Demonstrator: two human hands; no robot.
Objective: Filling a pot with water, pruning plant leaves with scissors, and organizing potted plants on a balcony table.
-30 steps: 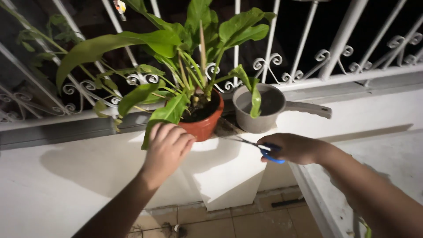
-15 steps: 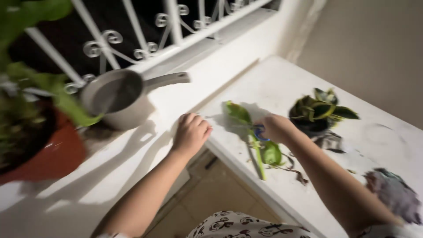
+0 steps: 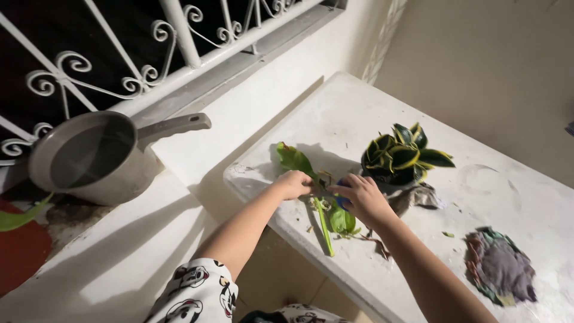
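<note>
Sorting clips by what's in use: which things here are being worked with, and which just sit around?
In use:
left hand on the cut leaves
right hand with blue-handled scissors
white table

Lying about:
small potted plant
grey pan
red pot
rag
railing

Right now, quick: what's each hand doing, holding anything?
Left hand: closed on the cut green leaves on the white counter.
Right hand: closed around blue-handled scissors, mostly hidden.
</note>
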